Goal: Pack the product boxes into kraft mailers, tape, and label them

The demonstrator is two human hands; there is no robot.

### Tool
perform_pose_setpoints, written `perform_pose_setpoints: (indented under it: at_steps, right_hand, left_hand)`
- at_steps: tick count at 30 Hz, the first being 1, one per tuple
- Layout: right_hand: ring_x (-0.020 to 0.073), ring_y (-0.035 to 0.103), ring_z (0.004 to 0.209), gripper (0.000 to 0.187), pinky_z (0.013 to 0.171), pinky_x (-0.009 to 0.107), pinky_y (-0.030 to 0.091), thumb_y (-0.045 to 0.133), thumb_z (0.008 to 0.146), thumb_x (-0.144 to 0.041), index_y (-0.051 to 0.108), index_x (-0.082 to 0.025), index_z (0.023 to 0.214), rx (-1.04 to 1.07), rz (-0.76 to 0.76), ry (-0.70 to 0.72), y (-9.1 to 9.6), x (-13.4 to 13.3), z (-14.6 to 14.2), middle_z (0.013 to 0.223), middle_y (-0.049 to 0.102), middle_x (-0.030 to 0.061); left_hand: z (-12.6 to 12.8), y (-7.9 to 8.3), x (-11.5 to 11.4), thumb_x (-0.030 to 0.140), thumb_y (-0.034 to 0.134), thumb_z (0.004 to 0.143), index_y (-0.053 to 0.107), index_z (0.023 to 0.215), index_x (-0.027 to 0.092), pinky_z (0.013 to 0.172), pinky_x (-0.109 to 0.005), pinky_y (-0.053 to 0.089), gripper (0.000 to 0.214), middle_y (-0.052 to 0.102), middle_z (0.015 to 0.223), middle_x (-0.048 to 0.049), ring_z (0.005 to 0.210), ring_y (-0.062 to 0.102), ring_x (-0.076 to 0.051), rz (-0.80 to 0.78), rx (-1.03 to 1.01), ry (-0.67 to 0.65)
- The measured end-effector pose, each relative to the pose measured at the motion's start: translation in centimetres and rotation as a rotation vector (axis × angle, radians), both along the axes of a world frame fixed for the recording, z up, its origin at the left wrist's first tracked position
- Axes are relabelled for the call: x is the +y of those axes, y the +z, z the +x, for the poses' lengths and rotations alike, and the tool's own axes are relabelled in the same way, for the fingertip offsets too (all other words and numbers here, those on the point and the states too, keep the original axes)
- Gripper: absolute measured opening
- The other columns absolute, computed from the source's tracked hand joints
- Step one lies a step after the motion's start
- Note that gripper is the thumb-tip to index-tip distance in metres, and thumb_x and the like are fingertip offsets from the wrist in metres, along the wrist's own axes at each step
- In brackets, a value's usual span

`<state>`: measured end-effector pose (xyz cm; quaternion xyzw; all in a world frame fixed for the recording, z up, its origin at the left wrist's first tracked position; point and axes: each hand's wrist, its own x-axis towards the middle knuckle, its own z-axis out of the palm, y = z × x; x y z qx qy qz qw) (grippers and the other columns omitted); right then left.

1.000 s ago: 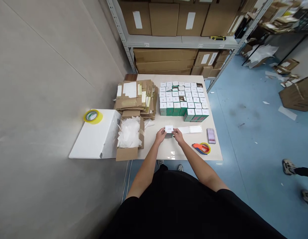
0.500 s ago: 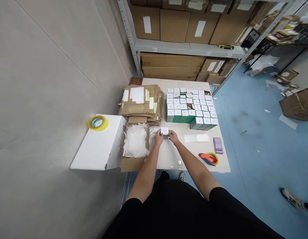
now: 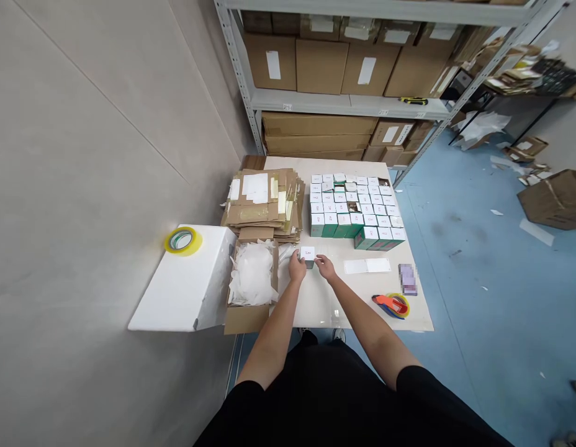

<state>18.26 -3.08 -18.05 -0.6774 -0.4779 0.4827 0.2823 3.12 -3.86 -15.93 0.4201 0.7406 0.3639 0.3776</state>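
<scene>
A small white-topped box stands upright near the table's front, left of the middle. My left hand is closed on its left side. My right hand has its fingers pinched at the box's right edge; part of the fingertips is too small to make out. Behind them stand rows of similar white-and-green boxes, several with lids up or tops open. Left of my left hand is an open cardboard box filled with white packing sheets.
Flattened cardboard is stacked at the back left. Yellow tape lies on a white block. White label strips, a purple pack and an orange tape cutter lie at right. Loaded shelving stands behind the table.
The view has tilted slightly, so the table sits lower in the picture. Both hands stay at the small box, and the right fingers have shifted slightly at its edge. A person's foot at right has moved.
</scene>
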Motion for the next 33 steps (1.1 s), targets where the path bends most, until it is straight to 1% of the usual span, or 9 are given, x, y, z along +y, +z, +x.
perform_pose_setpoints:
  at_steps: [2,5,9,14,18,22,26,29,33]
  right_hand:
    - [0.0245,0.07,0.108,0.035,0.103,0.04,0.052,0.062,0.087,-0.044,0.072,-0.024,0.114,0.042,0.039,0.003,0.6,0.0,0.5,0.107,0.076,0.0056]
    - [0.0249,0.07,0.11,0.043,0.102,0.04,0.053,0.061,0.088,-0.045,0.07,-0.023,0.123,0.102,0.077,0.008,1.8,0.1,1.8,0.116,0.075,0.008]
    - [0.0263,0.07,0.113,0.048,0.101,0.041,0.054,0.061,0.089,-0.048,0.068,-0.023,0.13,0.153,0.157,0.006,3.9,-0.1,4.5,0.13,0.072,0.0112]
    - [0.0299,0.065,0.125,0.052,0.103,0.045,0.053,0.061,0.09,-0.048,0.063,-0.026,0.137,0.208,0.277,-0.028,6.7,-1.7,9.0,0.141,0.067,0.0122]
    - [0.0305,0.062,0.13,0.052,0.103,0.047,0.053,0.061,0.091,-0.046,0.061,-0.027,0.14,0.194,0.326,-0.062,8.2,-3.6,13.4,0.146,0.063,0.0118]
    - [0.0298,0.06,0.13,0.052,0.105,0.048,0.052,0.059,0.094,-0.045,0.059,-0.028,0.143,0.124,0.357,-0.081,8.9,-5.9,17.9,0.147,0.062,0.0112]
    - [0.0297,0.061,0.129,0.053,0.105,0.048,0.051,0.059,0.094,-0.045,0.058,-0.027,0.144,0.068,0.354,-0.141,8.4,-8.8,22.0,0.148,0.06,0.012]
    - [0.0284,0.063,0.124,0.053,0.103,0.045,0.052,0.058,0.093,-0.044,0.059,-0.025,0.142,0.011,0.323,-0.172,6.9,-11.0,24.8,0.141,0.065,0.0122]
    - [0.0277,0.067,0.112,0.042,0.099,0.042,0.053,0.058,0.086,-0.035,0.068,-0.021,0.125,-0.186,0.197,-0.256,3.1,-14.0,28.6,0.117,0.074,0.0113]
  left_hand:
    - [0.1,1.1,-0.4,0.019,0.06,0.089,0.06,0.14,0.018,0.119,-0.044,0.038,0.051,0.062,0.142,-0.017,0.138,0.054,-0.03,0.068,0.064,0.016]
    - [0.8,3.1,-1.1,0.023,0.06,0.091,0.063,0.137,0.021,0.121,-0.043,0.037,0.046,0.063,0.141,-0.0144,0.139,0.052,-0.03,0.179,0.085,0.015]
    - [2.9,6.0,-1.7,0.026,0.057,0.095,0.06,0.143,0.023,0.114,-0.04,0.046,0.048,0.061,0.145,-0.0129,0.136,0.055,-0.028,0.247,-0.009,-0.041]
    - [5.8,9.1,-2.1,0.024,0.055,0.096,0.053,0.152,0.026,0.115,-0.04,0.047,0.057,0.056,0.154,-0.0096,0.141,0.052,-0.027,0.323,-0.096,-0.08]
    - [8.2,10.6,-2.6,0.023,0.056,0.095,0.05,0.155,0.028,0.118,-0.042,0.044,0.061,0.055,0.155,-0.0087,0.145,0.048,-0.027,0.362,-0.116,-0.108]
    - [10.5,10.5,-3.2,0.023,0.055,0.096,0.052,0.153,0.028,0.115,-0.041,0.047,0.058,0.053,0.157,-0.0087,0.145,0.05,-0.027,0.366,-0.138,-0.133]
    - [12.0,8.8,-4.2,0.026,0.058,0.094,0.056,0.148,0.024,0.111,-0.04,0.051,0.054,0.063,0.146,-0.0122,0.135,0.06,-0.025,0.296,-0.216,-0.17]
    - [12.6,7.5,-5.1,0.032,0.059,0.093,0.065,0.135,0.019,0.106,-0.042,0.055,0.044,0.074,0.123,-0.0128,0.112,0.072,-0.023,0.215,-0.298,-0.254]
    - [13.0,6.7,-6.6,0.038,0.062,0.09,0.071,0.121,0.018,0.097,-0.041,0.059,0.038,0.078,0.108,-0.0104,0.092,0.076,-0.02,0.145,-0.314,-0.311]
